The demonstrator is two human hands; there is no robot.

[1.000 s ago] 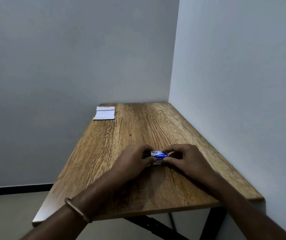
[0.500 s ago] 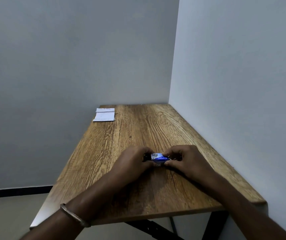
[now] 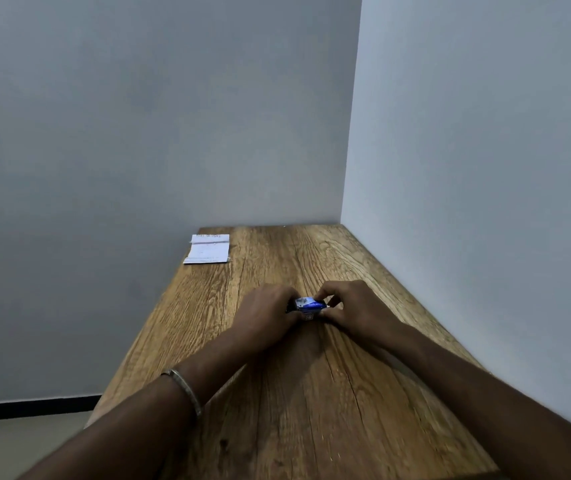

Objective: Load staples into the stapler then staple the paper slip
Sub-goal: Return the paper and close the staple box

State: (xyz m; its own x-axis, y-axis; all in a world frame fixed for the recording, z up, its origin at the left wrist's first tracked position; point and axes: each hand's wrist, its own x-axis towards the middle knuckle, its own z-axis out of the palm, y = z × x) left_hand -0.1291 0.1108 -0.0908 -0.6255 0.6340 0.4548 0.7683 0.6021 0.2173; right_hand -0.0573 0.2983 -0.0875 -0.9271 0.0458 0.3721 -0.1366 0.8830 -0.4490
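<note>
A: Because both hands crowd one small blue-and-white box (image 3: 308, 304) at mid-bench, what could fail here?

B: Judged from this view, the box could slip or tip. The left hand (image 3: 266, 315) grips its left end with curled fingers, the right hand (image 3: 356, 311) pinches its right end, and little of it shows between them. A hard pull might spill loose strips across the bench (image 3: 311, 393) or over its near edge. That is a judgement only.

A: Is that box the stapler or the staple pack?

B: Cannot tell. A dark part (image 3: 290, 306) shows at its left, under the left hand's fingers; it may be the stapler, but it is too hidden to say.

A: How does the box look?

B: Glossy blue top with white print, a pale side panel facing near, lying flat and touching the wood.

A: And the paper slip (image 3: 208, 249)?

B: White, printed, with a fold near its far end, lying flat at the far left corner, well apart from both hands, its left side at the bench edge. A draught or a sweep of a sleeve could send it off.
</note>
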